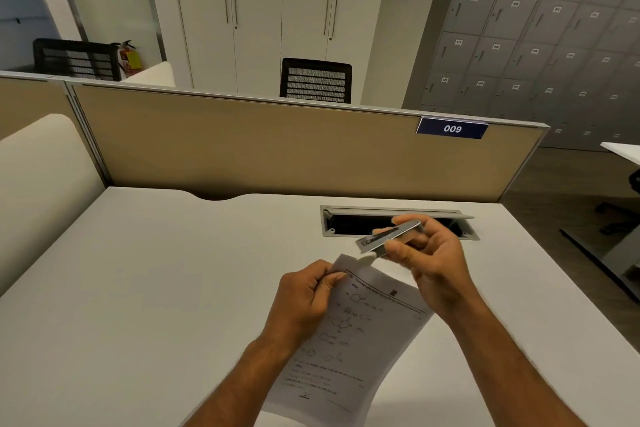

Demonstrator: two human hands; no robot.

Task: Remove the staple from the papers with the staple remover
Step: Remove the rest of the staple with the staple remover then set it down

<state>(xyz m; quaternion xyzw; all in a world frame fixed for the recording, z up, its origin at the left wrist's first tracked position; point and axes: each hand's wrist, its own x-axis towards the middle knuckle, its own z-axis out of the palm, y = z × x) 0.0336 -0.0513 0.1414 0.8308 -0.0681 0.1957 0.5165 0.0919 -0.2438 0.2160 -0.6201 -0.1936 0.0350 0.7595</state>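
Note:
The papers (pixel 356 333) are printed sheets with diagrams, held above the white desk (pixel 138 288). My left hand (pixel 304 298) pinches their top left corner between thumb and fingers. My right hand (pixel 429 260) holds a flat silver staple remover (pixel 388 237) just above and right of that corner. Its pale tip points down-left and touches or nearly touches the paper's top edge. The staple itself is too small to make out.
A grey cable tray (pixel 398 220) with an open flap is set into the desk behind my hands. A beige partition (pixel 277 146) with a "009" label closes the desk's far side. The desk's right edge drops to the floor.

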